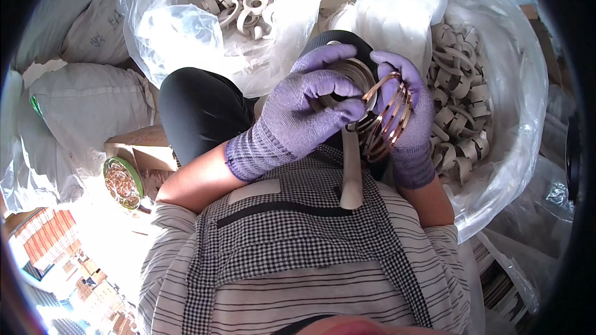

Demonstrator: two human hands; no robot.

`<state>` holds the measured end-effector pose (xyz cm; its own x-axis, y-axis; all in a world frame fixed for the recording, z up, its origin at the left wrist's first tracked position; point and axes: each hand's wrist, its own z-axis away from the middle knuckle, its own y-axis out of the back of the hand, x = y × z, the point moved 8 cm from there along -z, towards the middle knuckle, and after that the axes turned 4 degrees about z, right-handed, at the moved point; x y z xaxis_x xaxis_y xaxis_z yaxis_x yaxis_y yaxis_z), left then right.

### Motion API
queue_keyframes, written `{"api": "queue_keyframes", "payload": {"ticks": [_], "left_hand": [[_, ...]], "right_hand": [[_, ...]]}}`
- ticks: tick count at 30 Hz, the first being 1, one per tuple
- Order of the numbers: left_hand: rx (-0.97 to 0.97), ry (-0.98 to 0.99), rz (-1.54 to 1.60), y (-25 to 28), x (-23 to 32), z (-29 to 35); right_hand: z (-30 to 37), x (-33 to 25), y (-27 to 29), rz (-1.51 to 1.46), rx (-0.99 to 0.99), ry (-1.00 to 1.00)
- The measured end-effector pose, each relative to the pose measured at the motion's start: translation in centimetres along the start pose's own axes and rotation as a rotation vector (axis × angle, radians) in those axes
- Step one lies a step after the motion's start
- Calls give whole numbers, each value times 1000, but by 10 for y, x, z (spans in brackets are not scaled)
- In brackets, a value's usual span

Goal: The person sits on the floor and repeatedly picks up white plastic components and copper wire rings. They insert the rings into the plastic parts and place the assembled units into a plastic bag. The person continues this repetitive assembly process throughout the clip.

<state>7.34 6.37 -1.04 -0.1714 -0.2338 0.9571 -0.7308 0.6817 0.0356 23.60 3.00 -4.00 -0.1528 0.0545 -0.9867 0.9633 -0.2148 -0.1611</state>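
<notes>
Both my hands wear purple knitted gloves and meet over my lap. My left hand (295, 108) curls its fingers around the round head of a pale plastic part with a straight handle (351, 180), which points toward my body. Its thumb and fingertips come close together beside the ring-shaped head, where a thin band touches them. Several thin copper-coloured metal rings (395, 125) hang in a loose bundle from my right hand (415, 102), whose fingers bend around them. The rings lie against the right side of the plastic part. My right fingertips are partly hidden.
At the back left, a clear plastic bag (139, 22) holds pale ring-shaped parts (251, 6). Another bag (524, 118) on the right holds many similar parts (456, 124). Left of my knee are a cardboard box (146, 149), a green-rimmed container of thin rings (123, 183) and white sacks (93, 102).
</notes>
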Motion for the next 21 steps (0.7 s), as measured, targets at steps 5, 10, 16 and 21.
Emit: {"api": "queue_keyframes", "payload": {"ticks": [5, 10, 16, 21], "left_hand": [[74, 58, 223, 10, -13, 3], [131, -4, 78, 11, -13, 4], [162, 163, 148, 13, -22, 8], [169, 149, 233, 14, -25, 8]], "right_hand": [[6, -29, -6, 429, -33, 220], [15, -30, 3, 435, -53, 352], [29, -54, 36, 768, 200, 693], [18, -81, 61, -548, 130, 313]]}}
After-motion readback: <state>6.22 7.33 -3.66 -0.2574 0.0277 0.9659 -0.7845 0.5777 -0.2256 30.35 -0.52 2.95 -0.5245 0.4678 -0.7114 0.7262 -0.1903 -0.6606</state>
